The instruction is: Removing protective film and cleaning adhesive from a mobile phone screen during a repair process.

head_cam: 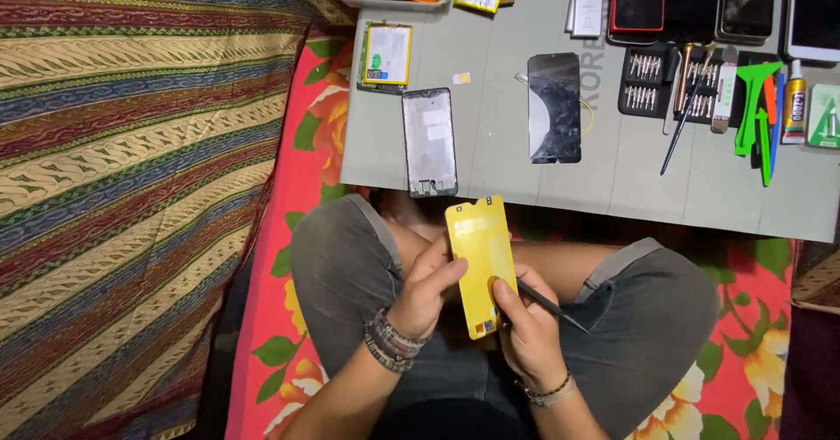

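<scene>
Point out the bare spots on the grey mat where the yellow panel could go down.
Free on the grey mat: the strip between the phone frame and the black screen, and the near edge below the screwdriver. Crowded: the far edge with stacked phones, and the right side around the bit set and green pry tools.

1. The panel [480,263] sits over the lap, between the left hand [426,289] and the right hand [525,322].
2. Beyond the knees lies the mat [499,160].
3. On it — the phone frame [430,142] left, the screen [555,108] right of it.
4. The battery [388,55] lies behind the frame.
5. The bit set [669,81] and tools [759,116] lie far right.
6. The phones [691,3] line the far edge — behind the bit set.
</scene>
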